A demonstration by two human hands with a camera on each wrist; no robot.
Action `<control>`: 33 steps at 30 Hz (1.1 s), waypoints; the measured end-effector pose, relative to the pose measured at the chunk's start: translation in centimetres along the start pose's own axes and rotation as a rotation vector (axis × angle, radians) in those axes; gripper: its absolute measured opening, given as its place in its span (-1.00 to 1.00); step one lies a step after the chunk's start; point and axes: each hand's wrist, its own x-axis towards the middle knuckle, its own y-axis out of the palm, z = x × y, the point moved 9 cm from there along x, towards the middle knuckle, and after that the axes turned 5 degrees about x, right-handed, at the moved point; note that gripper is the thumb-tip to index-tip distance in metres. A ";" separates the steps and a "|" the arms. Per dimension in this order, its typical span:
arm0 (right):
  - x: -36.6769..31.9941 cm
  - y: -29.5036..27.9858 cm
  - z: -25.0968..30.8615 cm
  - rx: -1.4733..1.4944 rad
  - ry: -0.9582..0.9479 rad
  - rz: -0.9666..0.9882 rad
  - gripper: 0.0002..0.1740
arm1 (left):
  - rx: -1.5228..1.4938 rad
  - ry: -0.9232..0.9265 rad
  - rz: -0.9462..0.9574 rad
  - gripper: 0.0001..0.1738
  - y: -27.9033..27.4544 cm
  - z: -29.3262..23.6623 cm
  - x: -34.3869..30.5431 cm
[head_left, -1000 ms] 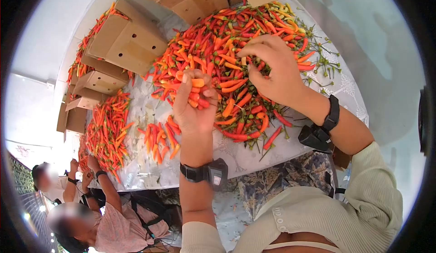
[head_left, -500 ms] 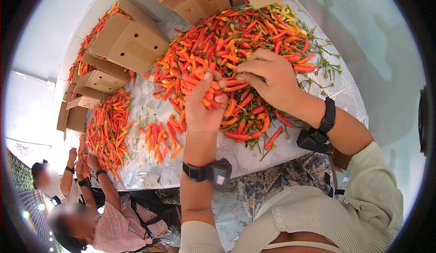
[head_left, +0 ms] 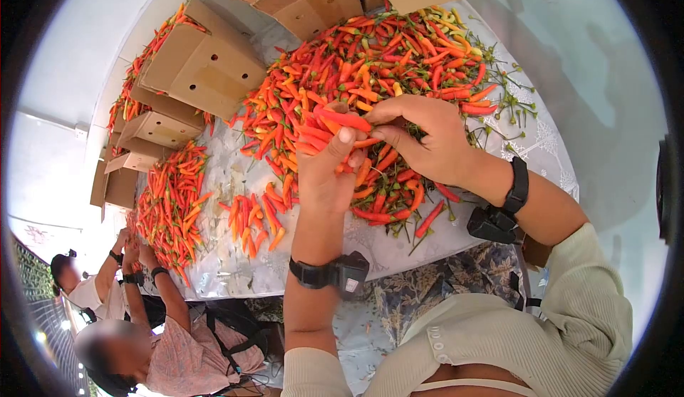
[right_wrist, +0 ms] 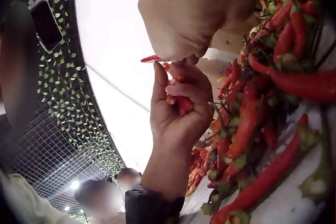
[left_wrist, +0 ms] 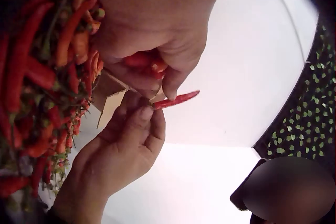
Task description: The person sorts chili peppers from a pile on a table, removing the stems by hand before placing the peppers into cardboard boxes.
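Note:
In the head view my left hand (head_left: pixel 328 183) holds several red and orange chilies (head_left: pixel 311 139) against its palm. Its thumb and fingers also steady one long red chili (head_left: pixel 345 119), which sticks out above the bunch. My right hand (head_left: pixel 431 137) pinches that chili at its stem end, thumb against forefinger. The left wrist view has the same red chili (left_wrist: pixel 181 99) between the two hands, its tip pointing away. Below both hands spreads a big heap of chilies (head_left: pixel 313 76), many with green stems.
Cardboard boxes (head_left: pixel 203 58) of chilies line the table's far side. A second heap (head_left: pixel 171 204) and a small cluster of chilies (head_left: pixel 251 219) lie to the left. Loose green stems (head_left: pixel 516 101) lie at the right edge. Two people (head_left: pixel 192 358) work at the lower left.
My right hand has left the heap and come to my left hand, where a long red chili now shows between them. The left hand has shifted slightly right with its bunch.

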 end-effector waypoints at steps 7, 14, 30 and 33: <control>-0.3 0.6 -1.0 -0.108 0.048 0.075 -0.86 | 0.272 0.098 0.016 -0.64 -0.5 -0.1 0.1; -0.2 1.2 -0.7 -0.153 -0.024 0.116 -0.93 | 0.196 0.064 -0.063 -0.70 -1.1 -0.1 0.3; -0.1 0.5 2.0 -0.034 -0.226 0.072 -0.90 | -0.263 -0.257 0.170 -0.74 -0.1 2.3 0.0; -0.2 0.9 2.0 -0.081 -0.224 0.128 -0.86 | -0.361 -0.220 0.168 -0.74 -0.5 1.7 0.5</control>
